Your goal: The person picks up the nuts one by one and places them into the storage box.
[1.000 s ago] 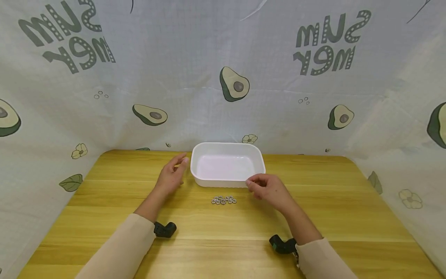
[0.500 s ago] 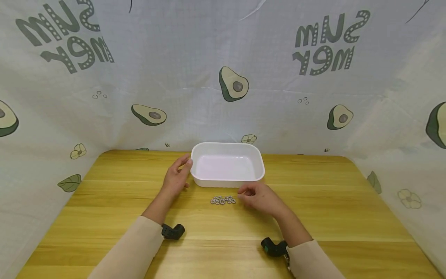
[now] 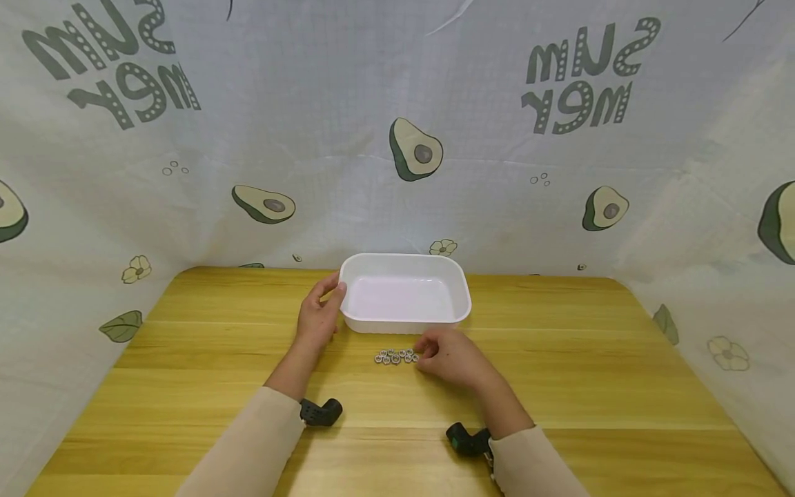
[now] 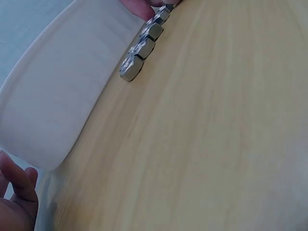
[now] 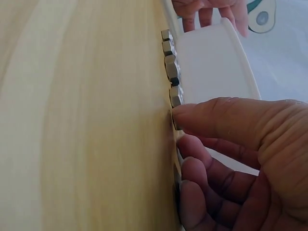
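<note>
Lying at the right hand's (image 3: 451, 355) 9 o'clock, metal nuts (image 3: 395, 359) are touched by its thumb (image 5: 219, 118); whether 1 is pinched cannot be told. The left hand (image 3: 318, 319) is held loose.

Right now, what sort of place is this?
Probably a tabletop set-up for recording handwork: a wood-grain table, an avocado-print cloth hung behind it, and black wrist-worn devices on both arms.

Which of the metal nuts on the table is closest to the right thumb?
The rightmost nut in the head view, with the other nuts to its left. In the right wrist view, the right thumb partly covers it.
</note>
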The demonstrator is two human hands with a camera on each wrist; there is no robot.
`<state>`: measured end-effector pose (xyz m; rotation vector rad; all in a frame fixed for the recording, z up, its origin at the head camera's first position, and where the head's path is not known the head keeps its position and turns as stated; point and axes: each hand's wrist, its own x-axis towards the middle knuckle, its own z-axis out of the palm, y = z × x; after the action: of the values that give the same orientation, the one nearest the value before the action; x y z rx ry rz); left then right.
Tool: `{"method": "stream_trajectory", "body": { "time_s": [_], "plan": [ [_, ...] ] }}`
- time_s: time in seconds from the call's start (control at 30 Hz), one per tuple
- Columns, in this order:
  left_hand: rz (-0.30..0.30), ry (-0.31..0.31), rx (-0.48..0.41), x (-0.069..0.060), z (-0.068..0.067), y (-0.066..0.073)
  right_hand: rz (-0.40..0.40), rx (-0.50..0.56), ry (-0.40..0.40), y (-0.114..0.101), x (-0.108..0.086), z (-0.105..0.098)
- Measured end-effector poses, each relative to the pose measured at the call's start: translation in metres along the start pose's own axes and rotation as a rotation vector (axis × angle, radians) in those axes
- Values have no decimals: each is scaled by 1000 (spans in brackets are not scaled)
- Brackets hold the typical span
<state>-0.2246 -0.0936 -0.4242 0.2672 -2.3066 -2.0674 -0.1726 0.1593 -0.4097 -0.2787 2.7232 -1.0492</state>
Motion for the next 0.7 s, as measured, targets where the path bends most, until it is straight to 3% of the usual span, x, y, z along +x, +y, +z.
{"method": "stream_trajectory", "body": {
  "time_s": [0.37,0.7],
  "plan": [
    [-52,58,-109,0,8,-8,63,-21,26,-3,2,7],
    [-63,56,-90,-3,11,-12,47,-50,22,-3,1,7]
  ]
}}
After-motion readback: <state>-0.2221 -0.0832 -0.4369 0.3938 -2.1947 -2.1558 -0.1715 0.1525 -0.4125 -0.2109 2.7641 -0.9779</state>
